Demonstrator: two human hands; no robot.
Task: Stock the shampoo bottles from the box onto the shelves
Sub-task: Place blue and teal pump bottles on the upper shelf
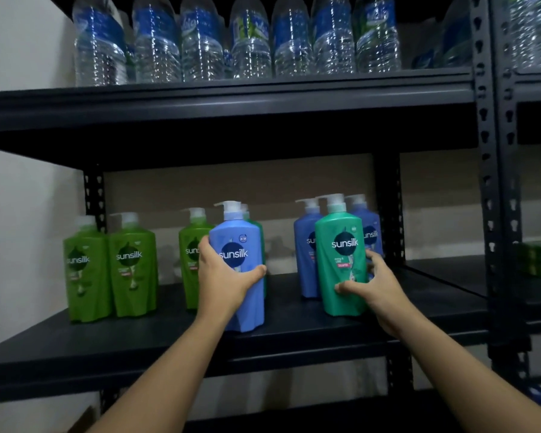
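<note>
Shampoo bottles are going onto the middle shelf [294, 332] two at a time. The left hand [224, 276] wraps the light blue bottle [242, 276], thumb across its front, base down near the front edge. The right hand [372, 279] grips the teal bottle [341, 260] from its right side, thumb on the lower front, fingers behind; this one stands upright too, just in front of two dark blue bottles [305, 245]. Best play, I'd say: slide each straight back with labels forward, and let go only once the base sits flat. Blue has a bottle close behind it, so push gently or the pump heads could knock. Three green bottles [132, 270] stand to the left, with a gap beside them that could take more. Water bottles [200, 42] line the shelf above. The box is not in view.
</note>
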